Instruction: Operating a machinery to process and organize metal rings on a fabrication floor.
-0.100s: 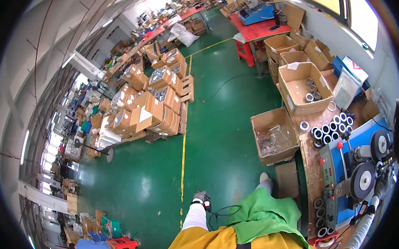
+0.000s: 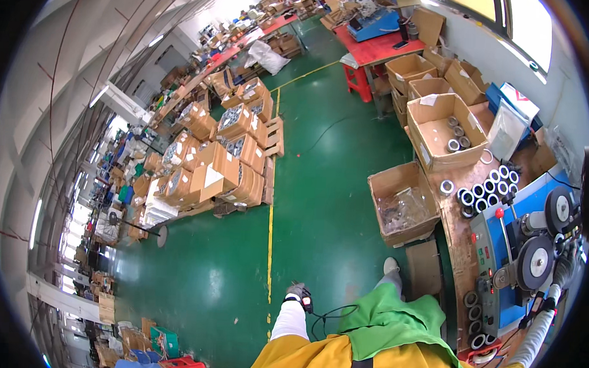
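Observation:
My left hand [image 2: 299, 296], in a grey and black glove, hangs at my side above the green floor. Its fingers are too small and foreshortened to read. A black cable [image 2: 334, 313] loops from beside its wrist toward my green apron. At the far right, my right arm in a striped sleeve reaches up alongside a blue and grey bench machine [image 2: 488, 272]. My right hand [image 2: 566, 263], gloved in grey, is close to the machine's two dark wheels [image 2: 535, 262]; its fingers are lost against the dark rim of the picture.
Black and white rings [image 2: 489, 189] stand in a cluster on the wooden bench, more near its front. An open carton [image 2: 449, 124] on the bench holds several rings. A floor carton [image 2: 403, 204] contains clear plastic. Stacked cartons [image 2: 217, 165] stand left of the yellow line.
The whole view has shifted very slightly. Both hands stay in nearly the same places, with no visible grasp or release.

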Demonstrator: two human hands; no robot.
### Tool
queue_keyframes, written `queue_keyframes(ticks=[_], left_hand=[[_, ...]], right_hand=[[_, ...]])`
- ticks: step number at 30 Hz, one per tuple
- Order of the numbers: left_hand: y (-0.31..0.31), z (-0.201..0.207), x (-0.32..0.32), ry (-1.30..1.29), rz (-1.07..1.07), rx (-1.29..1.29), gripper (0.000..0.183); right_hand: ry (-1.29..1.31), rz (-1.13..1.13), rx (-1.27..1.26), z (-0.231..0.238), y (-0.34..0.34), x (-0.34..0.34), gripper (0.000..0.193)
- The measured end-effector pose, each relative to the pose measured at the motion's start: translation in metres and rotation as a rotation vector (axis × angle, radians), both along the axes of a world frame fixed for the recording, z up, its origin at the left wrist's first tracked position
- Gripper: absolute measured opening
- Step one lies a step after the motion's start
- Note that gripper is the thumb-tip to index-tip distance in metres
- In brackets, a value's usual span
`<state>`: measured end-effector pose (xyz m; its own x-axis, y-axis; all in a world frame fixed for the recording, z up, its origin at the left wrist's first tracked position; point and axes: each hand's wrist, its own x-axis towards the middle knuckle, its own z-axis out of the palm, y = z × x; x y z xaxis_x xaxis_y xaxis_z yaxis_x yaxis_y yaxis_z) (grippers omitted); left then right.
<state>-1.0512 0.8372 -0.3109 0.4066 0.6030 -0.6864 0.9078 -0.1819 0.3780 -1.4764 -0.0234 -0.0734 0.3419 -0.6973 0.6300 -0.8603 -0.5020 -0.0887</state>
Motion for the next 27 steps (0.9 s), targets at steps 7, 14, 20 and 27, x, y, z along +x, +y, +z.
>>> queue_keyframes(ticks=[7, 14, 20, 27], left_hand=[[-0.082, 0.094, 0.063, -0.325, -0.392, -0.197, 0.02], [-0.1, 0.182, 0.154, -0.403, -1.124, 0.371, 0.035], [-0.145, 0.191, 0.155, -0.142, -1.485, 0.556, 0.033], [-0.191, 0.079, 0.05, -0.219, -1.388, 0.008, 0.04]], right_hand=[[0.105, -0.183, 0.039, 0.001, 0.007, -0.017, 0.034], [0.07, -0.218, 0.073, 0.023, 0.023, 0.002, 0.035], [0.129, -0.134, -0.018, 0.01, 0.008, -0.008, 0.035], [0.018, -0.039, 0.148, 0.009, 0.0, 0.008, 0.035]])
